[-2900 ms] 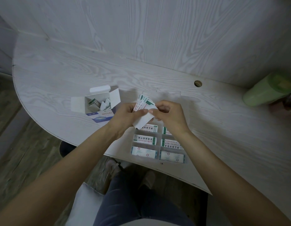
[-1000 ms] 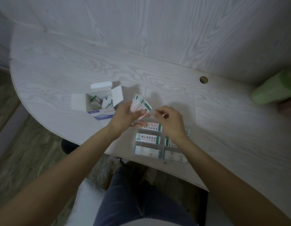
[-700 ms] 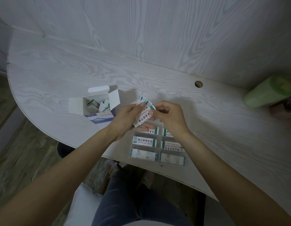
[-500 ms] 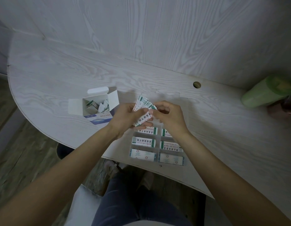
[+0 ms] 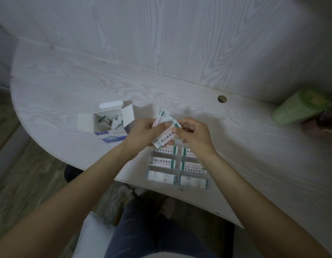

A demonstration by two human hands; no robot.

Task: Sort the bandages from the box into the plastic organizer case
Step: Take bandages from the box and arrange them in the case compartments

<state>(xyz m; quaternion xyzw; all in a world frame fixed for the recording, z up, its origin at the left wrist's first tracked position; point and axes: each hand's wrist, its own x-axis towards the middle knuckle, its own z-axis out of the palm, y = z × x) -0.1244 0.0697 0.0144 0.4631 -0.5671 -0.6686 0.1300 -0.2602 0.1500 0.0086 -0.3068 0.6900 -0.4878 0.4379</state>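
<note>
My left hand (image 5: 142, 134): fingers grip fanned bandages (image 5: 164, 131).
My right hand (image 5: 194, 135): fingers pinch top bandage.
Organizer case (image 5: 177, 167): six filled compartments.

Box (image 5: 109, 125) seemingly left of organizer case (image 5: 177, 166)

Bare tabletop (image 5: 68, 84) stretches wide behind and to the left of the open box (image 5: 110, 121), with the wood-grain wall (image 5: 180, 34) closing off the far side. Both hands, left hand (image 5: 144, 132) and right hand (image 5: 195, 135), crowd the air just above the organizer case (image 5: 177, 167), hiding part of its far compartments. A green cylinder (image 5: 299, 107) lies at the right edge, leaving a broad open lane between it and the case.
</note>
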